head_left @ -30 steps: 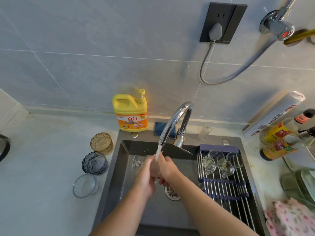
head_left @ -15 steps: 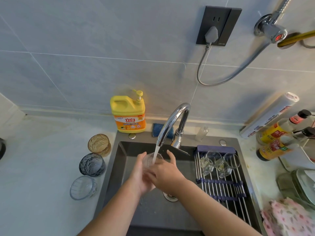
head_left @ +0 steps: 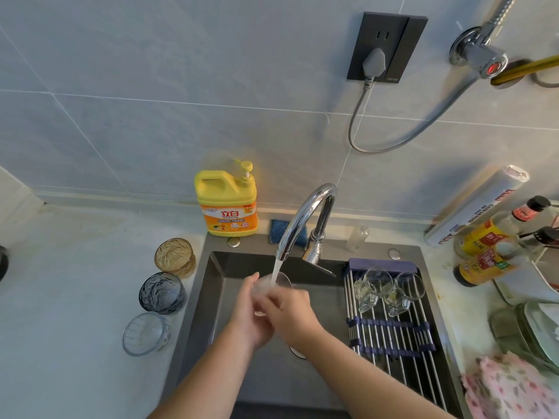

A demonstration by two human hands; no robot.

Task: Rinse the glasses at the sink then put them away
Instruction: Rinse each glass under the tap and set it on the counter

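Small clear tumbler (head_left: 273, 282) of smooth glass is held over the dark grey matte sink (head_left: 217, 297), under the white stream from the curved chrome faucet (head_left: 305, 213); the water meets it at the rim. The left hand (head_left: 246, 316) wraps its fingers round the tumbler's left side. The right hand (head_left: 292, 313) curls over its near side, so both grip it.

Three textured glasses stand in a row on the pale counter (head_left: 75, 297) beside the basin: an amber rippled glass (head_left: 174, 257) farthest, a smoky blue rippled glass (head_left: 161, 293) in the middle, and a clear ribbed glass (head_left: 145, 334) nearest.

A roll-up rack of steel rods bound with blue bands (head_left: 393, 337) lies over the sink's right half. Several small clear glasses (head_left: 372, 287) lie tipped at its far end. A yellow plastic detergent jug with a pump (head_left: 227, 201) stands against the tiled wall.
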